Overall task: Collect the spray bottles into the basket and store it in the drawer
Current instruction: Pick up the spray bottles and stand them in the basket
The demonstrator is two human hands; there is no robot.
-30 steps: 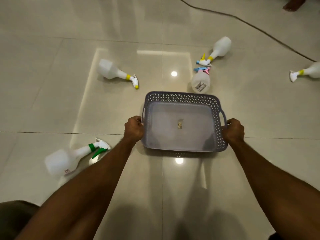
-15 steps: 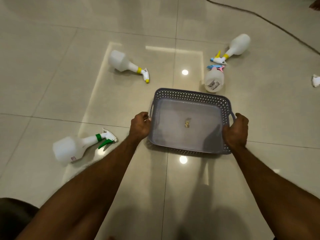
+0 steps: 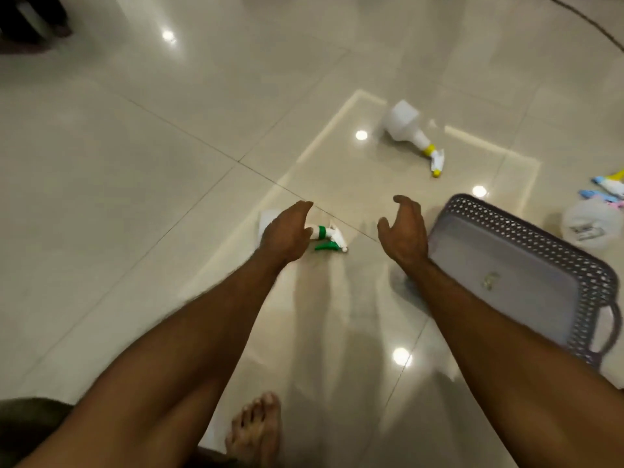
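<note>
1. Head view, hands: my left hand (image 3: 286,233) reaches out over the green-trigger spray bottle (image 3: 324,236), fingers loosely spread, gripping nothing. I cannot tell whether it touches the bottle's body, which it hides. My right hand (image 3: 403,231) hovers just left of the basket (image 3: 526,265), fingers relaxed and apart, holding nothing. I judge the left is going for the nearest bottle while the right waits to help or to steady the basket.

2. Head view, task things: the basket sits on the floor (image 3: 135,163) at right, with no bottles in it, close enough for short carries. The green-trigger bottle lies on its side, long axis roughly left to right, nozzle pointing right toward the basket. The yellow-collared bottle (image 3: 410,133) lies well beyond my hands, base up-left, nozzle pointing down-right. A third bottle (image 3: 591,226) lies just past the basket's far corner, base toward me, its spray head away; another spray head shows at the frame's right edge. No drawer is in sight.

3. Head view, the rest: my bare foot (image 3: 256,430) stands at the bottom, and a dark cable (image 3: 587,20) crosses the top right corner.
</note>
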